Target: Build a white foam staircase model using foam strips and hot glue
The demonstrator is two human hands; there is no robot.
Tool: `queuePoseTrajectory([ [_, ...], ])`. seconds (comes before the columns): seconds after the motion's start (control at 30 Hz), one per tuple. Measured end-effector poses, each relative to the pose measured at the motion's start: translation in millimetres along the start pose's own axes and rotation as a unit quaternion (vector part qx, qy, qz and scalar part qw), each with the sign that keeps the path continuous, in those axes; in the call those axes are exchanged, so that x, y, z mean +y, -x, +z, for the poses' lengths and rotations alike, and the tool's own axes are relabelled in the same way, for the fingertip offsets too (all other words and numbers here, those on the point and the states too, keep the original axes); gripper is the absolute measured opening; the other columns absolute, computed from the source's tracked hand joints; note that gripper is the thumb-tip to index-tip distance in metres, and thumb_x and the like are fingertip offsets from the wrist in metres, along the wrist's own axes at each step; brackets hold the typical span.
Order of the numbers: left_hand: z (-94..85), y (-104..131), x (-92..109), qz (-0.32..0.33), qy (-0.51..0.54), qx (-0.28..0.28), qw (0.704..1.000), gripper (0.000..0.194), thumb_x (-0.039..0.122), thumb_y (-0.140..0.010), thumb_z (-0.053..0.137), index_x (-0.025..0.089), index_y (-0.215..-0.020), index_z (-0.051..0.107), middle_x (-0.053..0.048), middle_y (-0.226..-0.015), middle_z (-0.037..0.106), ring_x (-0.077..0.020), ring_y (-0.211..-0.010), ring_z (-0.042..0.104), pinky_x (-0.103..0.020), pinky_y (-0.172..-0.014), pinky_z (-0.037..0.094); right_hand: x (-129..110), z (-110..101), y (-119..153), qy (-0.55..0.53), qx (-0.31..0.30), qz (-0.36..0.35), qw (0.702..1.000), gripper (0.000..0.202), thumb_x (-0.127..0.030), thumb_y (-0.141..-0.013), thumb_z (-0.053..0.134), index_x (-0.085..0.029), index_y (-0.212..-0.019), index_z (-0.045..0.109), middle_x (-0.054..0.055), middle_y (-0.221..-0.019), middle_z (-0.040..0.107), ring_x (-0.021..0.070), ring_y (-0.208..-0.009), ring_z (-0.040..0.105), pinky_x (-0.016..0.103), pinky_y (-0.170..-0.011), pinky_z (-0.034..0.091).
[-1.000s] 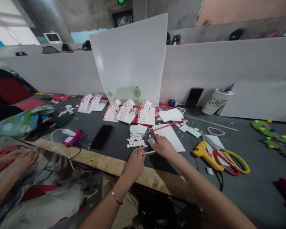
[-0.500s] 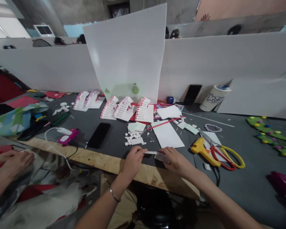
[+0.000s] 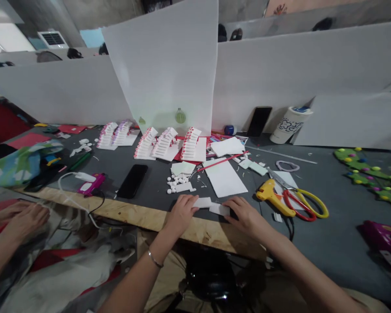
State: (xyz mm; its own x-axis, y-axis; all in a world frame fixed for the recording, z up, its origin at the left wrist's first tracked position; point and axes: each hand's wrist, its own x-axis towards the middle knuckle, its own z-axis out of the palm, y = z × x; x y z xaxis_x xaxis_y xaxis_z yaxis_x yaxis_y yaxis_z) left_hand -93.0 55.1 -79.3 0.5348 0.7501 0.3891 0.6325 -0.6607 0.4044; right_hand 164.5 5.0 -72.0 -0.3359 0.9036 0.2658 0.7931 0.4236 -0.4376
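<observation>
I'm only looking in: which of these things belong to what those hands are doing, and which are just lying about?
In use, as it seems:
- left white piece, held by the left hand
- right white piece, held by the right hand

Lying about, untouched:
- flat black phone
- yellow glue gun
- scissors
- patterned cup

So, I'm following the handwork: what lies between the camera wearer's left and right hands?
In the head view, a white strip at the left hand and a second white strip at the right hand.
</observation>
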Motion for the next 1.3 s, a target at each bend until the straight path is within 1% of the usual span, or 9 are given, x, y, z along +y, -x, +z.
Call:
queuePoseTrajectory([
  [0.1, -1.7, -1.1, 1.1, -0.044, 0.028, 0.021, 0.998, 0.034, 0.024, -0.091, 0.055, 0.022, -0.125, 0.057, -0.009, -0.111, 0.06, -0.0223, -0.106, 0.057, -0.041, -0.091, 0.051, -1.6, 0.0, 0.8, 0.001, -0.003, -0.002, 1.0, 0.032, -0.01, -0.079, 0.06, -0.021, -0.109, 0.061, 0.009, -0.1, 0.063, 0.0251, -0.092, 0.059, 0.041, -0.08, 0.052],
  [0.27, 3.3, -7.2, 19.5, -0.047, 0.088, -0.022, 0.995, 0.034, 0.023, -0.089, 0.058, 0.024, -0.123, 0.058, -0.008, -0.113, 0.057, -0.0213, -0.108, 0.057, -0.039, -0.094, 0.05, -5.5, 8.3, -1.4, -0.061, 0.011, 0.003, 0.998, 0.035, -0.007, -0.077, 0.059, -0.02, -0.109, 0.06, 0.009, -0.102, 0.063, 0.0235, -0.095, 0.06, 0.038, -0.083, 0.051],
  [0.43, 16.3, -14.7, 29.4, -0.065, 0.116, -0.045, 0.99, 0.034, 0.019, -0.086, 0.061, 0.021, -0.119, 0.059, -0.008, -0.112, 0.058, -0.0223, -0.109, 0.056, -0.041, -0.095, 0.049, -8.8, 21.4, -4.7, -0.174, 0.04, 0.087, 0.98, 0.03, -0.013, -0.078, 0.057, -0.02, -0.107, 0.053, 0.005, -0.093, 0.066, 0.0189, -0.081, 0.062, 0.033, -0.073, 0.051],
  [0.57, 24.4, -15.3, 23.8, -0.093, 0.125, -0.011, 0.988, 0.031, 0.016, -0.085, 0.06, 0.019, -0.116, 0.06, -0.008, -0.113, 0.058, -0.0223, -0.109, 0.056, -0.042, -0.096, 0.048, -9.8, 25.8, -4.3, -0.209, 0.06, 0.131, 0.967, 0.043, -0.017, -0.074, 0.058, -0.021, -0.115, 0.045, 0.005, -0.095, 0.066, 0.0173, -0.077, 0.062, 0.03, -0.068, 0.05],
  [0.87, 34.5, -15.9, 26.8, -0.102, 0.083, 0.056, 0.99, 0.028, 0.011, -0.084, 0.058, 0.016, -0.112, 0.063, -0.012, -0.118, 0.059, -0.0248, -0.116, 0.054, -0.047, -0.101, 0.045, -4.0, 6.4, 6.6, -0.118, 0.014, 0.037, 0.992, 0.019, -0.017, -0.078, 0.054, -0.021, -0.096, 0.053, 0.004, -0.09, 0.064, 0.0183, -0.082, 0.061, 0.032, -0.075, 0.05],
  [1.0, 29.6, -15.0, 30.0, -0.089, 0.109, 0.093, 0.986, 0.022, 0.015, -0.09, 0.05, 0.017, -0.101, 0.068, -0.012, -0.115, 0.062, -0.0228, -0.114, 0.055, -0.044, -0.099, 0.046, -2.0, 2.1, 9.6, -0.098, 0.012, -0.016, 0.995, 0.017, -0.019, -0.087, 0.049, -0.022, -0.102, 0.056, 0.006, -0.096, 0.065, 0.0195, -0.085, 0.061, 0.034, -0.078, 0.051],
  [1.1, 23.5, -12.4, 33.1, -0.064, 0.143, 0.096, 0.983, 0.017, 0.025, -0.088, 0.058, 0.019, -0.099, 0.07, -0.01, -0.108, 0.065, -0.0214, -0.108, 0.057, -0.041, -0.096, 0.047, -2.1, 3.8, 9.9, -0.08, 0.005, -0.048, 0.996, 0.017, -0.02, -0.091, 0.046, -0.023, -0.103, 0.058, 0.007, -0.099, 0.066, 0.0209, -0.092, 0.061, 0.036, -0.082, 0.051],
  [1.17, 21.4, -10.8, 35.0, -0.05, 0.134, 0.073, 0.987, 0.03, 0.035, -0.081, 0.068, 0.02, -0.107, 0.068, -0.01, -0.111, 0.065, -0.0235, -0.11, 0.056, -0.043, -0.097, 0.046, -1.9, 6.6, 9.3, -0.058, -0.002, -0.062, 0.996, 0.016, -0.018, -0.089, 0.05, -0.024, -0.101, 0.059, 0.007, -0.1, 0.066, 0.022, -0.094, 0.061, 0.037, -0.083, 0.051],
  [1.3, 23.5, -9.3, 37.6, -0.035, 0.068, -0.001, 0.997, 0.078, 0.053, -0.064, 0.078, 0.023, -0.132, 0.053, -0.014, -0.136, 0.053, -0.0307, -0.13, 0.043, -0.051, -0.107, 0.035, -1.0, 13.8, 5.4, -0.029, 0.008, -0.06, 0.998, 0.025, -0.009, -0.082, 0.055, -0.023, -0.103, 0.059, 0.007, -0.103, 0.067, 0.0229, -0.095, 0.062, 0.039, -0.084, 0.051],
])
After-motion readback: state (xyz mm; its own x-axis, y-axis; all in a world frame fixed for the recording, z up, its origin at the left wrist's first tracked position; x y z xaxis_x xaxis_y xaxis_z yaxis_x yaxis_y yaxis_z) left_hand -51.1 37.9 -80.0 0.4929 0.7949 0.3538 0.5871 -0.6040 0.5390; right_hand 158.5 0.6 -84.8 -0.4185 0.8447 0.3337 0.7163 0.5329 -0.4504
